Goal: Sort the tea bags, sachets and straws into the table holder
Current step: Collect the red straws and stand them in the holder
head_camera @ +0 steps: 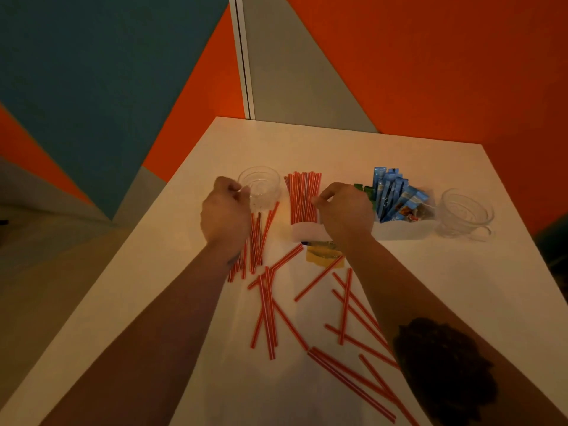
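A white table holder stands mid-table. Its left compartment holds upright red-and-white straws; its right compartment holds blue sachets, with green packets beside them. My left hand is closed around a bundle of straws that hangs down from the fist, left of the holder. My right hand rests over the holder's middle, fingertips pinching at the standing straws. Several loose straws lie scattered on the white table. A yellow tea bag lies just in front of the holder.
A clear glass cup stands behind my left hand. A second glass cup with a handle stands right of the holder. Orange, blue and grey wall panels rise behind the table's far edge.
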The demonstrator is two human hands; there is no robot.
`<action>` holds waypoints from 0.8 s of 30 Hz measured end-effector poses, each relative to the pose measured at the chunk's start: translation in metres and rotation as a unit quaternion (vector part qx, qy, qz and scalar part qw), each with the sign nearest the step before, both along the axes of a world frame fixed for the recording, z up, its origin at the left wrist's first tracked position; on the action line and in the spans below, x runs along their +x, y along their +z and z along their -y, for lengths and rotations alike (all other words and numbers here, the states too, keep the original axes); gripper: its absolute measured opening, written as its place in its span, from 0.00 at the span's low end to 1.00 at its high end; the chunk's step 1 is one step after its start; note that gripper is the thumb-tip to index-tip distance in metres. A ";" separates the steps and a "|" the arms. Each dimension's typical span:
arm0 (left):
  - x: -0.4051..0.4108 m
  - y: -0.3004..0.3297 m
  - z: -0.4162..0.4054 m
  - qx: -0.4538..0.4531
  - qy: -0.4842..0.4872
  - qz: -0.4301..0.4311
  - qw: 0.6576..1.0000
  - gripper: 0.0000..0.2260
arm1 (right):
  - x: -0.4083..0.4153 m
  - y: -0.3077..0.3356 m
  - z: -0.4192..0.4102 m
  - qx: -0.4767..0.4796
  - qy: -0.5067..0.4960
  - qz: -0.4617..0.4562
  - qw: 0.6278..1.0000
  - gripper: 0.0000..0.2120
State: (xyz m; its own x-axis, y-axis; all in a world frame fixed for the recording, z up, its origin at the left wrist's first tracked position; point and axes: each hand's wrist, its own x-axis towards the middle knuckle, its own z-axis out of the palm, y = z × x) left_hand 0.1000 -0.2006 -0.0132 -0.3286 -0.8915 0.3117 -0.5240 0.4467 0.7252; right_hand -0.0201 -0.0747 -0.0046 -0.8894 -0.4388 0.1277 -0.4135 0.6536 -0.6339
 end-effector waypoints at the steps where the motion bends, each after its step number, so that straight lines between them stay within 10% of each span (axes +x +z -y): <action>1: 0.006 -0.007 0.004 0.024 0.008 0.013 1.000 0.10 | 0.004 0.000 -0.002 -0.004 0.001 0.000 1.000 0.10; 11: -0.003 -0.055 -0.012 0.143 0.052 0.339 0.928 0.47 | 0.034 -0.008 -0.022 -0.005 0.012 0.022 1.000 0.10; 24: -0.019 -0.043 -0.010 0.054 -0.094 0.488 0.866 0.18 | 0.044 -0.029 -0.030 0.067 0.144 0.056 0.986 0.08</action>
State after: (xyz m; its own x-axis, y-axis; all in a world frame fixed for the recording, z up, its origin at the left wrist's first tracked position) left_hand 0.0812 -0.1904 -0.0560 -0.5316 -0.8001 -0.2779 -0.8359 0.5485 0.0199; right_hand 0.0237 -0.0449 -0.0332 -0.7307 -0.6815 -0.0407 -0.5259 0.5998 -0.6030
